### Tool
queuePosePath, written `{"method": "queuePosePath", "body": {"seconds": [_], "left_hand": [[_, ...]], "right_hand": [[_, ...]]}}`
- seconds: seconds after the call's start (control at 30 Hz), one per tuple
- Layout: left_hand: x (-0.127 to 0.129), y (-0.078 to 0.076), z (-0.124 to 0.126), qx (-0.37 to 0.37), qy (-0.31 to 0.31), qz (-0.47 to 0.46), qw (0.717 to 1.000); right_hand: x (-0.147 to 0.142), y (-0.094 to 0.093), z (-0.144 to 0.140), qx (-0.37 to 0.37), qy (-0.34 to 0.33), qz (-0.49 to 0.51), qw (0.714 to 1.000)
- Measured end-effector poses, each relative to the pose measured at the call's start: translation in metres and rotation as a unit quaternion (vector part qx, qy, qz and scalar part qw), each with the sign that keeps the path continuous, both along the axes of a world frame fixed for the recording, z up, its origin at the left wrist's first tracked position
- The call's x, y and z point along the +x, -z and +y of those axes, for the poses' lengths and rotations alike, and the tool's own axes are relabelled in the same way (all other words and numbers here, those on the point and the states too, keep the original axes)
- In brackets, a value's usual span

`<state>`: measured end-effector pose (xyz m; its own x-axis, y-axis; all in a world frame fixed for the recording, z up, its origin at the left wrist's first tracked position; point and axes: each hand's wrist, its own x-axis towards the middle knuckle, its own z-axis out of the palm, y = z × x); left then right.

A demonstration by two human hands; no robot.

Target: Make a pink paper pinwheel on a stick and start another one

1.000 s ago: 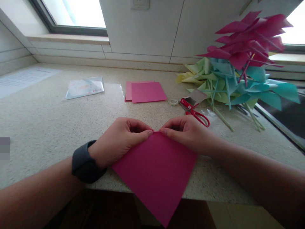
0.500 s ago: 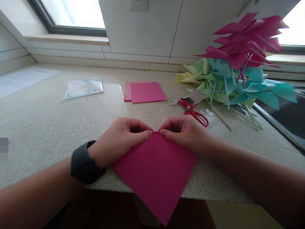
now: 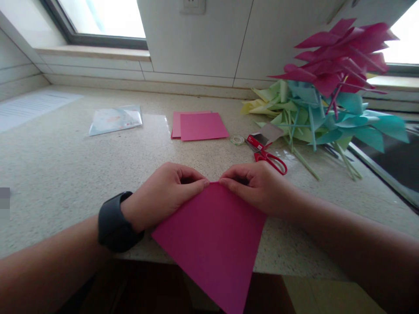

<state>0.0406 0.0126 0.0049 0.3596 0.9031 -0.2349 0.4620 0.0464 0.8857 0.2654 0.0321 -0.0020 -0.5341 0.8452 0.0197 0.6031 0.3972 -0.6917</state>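
Note:
A square sheet of magenta paper (image 3: 212, 240) is held cornerwise over the counter's front edge, its lowest corner reaching the bottom of the view. At its far corner, a narrow strip appears folded or rolled over. My left hand (image 3: 176, 187), with a dark band on the wrist, pinches that strip between thumb and fingers from the left. My right hand (image 3: 253, 185) pinches the same strip from the right, a short gap from the left. Just beyond the right hand lie red-handled scissors (image 3: 275, 162), not touched.
On the speckled counter (image 3: 65, 174) lie a stack of pink paper (image 3: 204, 126), a roll of tape (image 3: 237, 139), a small red box (image 3: 257, 140) and a plastic-sleeved packet (image 3: 116, 120). Paper pinwheels (image 3: 340, 56) pile up at the right, beside a dark sink or hob (image 3: 396, 152).
The magenta sheet has turned slightly, its lowest corner swinging right and its right corner drawing inward. Both hands keep their pinch at the far corner, a touch lower in view.

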Motion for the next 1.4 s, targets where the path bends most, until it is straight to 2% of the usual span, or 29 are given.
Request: {"method": "queuePosePath", "body": {"seconds": [0.2,0.4,0.57,0.67,0.77,0.83,0.9,0.97,1.0,1.07,1.2,1.3,1.4], "left_hand": [[-0.002,0.002,-0.001,0.004,0.009,0.005,1.000],[0.000,0.000,0.000,0.019,0.037,0.000,0.999],[0.002,-0.002,0.001,0.039,0.054,-0.005,0.998],[0.002,-0.006,0.000,0.032,0.038,-0.009,0.999],[-0.001,-0.013,0.003,-0.039,-0.027,-0.080,0.996],[-0.006,-0.017,0.008,-0.123,-0.097,-0.192,0.969],[-0.012,-0.019,0.015,-0.195,-0.165,-0.315,0.914],[-0.018,-0.018,0.022,-0.225,-0.206,-0.396,0.866],[-0.020,-0.015,0.024,-0.224,-0.216,-0.417,0.854],[-0.022,-0.009,0.024,-0.217,-0.199,-0.437,0.850],[-0.017,-0.004,0.016,-0.222,-0.126,-0.438,0.862],[-0.015,-0.009,0.008,-0.256,-0.099,-0.435,0.857],[-0.016,-0.011,0.005,-0.255,-0.065,-0.443,0.857]], "right_hand": [[0.001,-0.002,-0.001,0.019,-0.003,-0.011,1.000],[-0.002,-0.002,-0.003,-0.048,-0.028,0.043,0.998],[-0.003,-0.007,-0.002,-0.072,-0.047,0.042,0.995],[-0.002,-0.013,0.000,-0.110,-0.059,0.036,0.992],[0.001,-0.015,0.003,-0.156,-0.026,0.063,0.985],[0.003,-0.014,0.006,-0.183,0.016,0.108,0.977],[0.005,-0.012,0.008,-0.210,0.055,0.166,0.962],[0.006,-0.008,0.010,-0.238,0.083,0.226,0.941],[0.006,-0.006,0.010,-0.249,0.095,0.252,0.930],[0.005,-0.003,0.011,-0.267,0.113,0.293,0.911],[0.004,0.000,0.010,-0.287,0.125,0.335,0.888],[0.004,0.001,0.010,-0.281,0.121,0.340,0.890],[0.006,0.002,0.011,-0.267,0.119,0.332,0.897]]}}
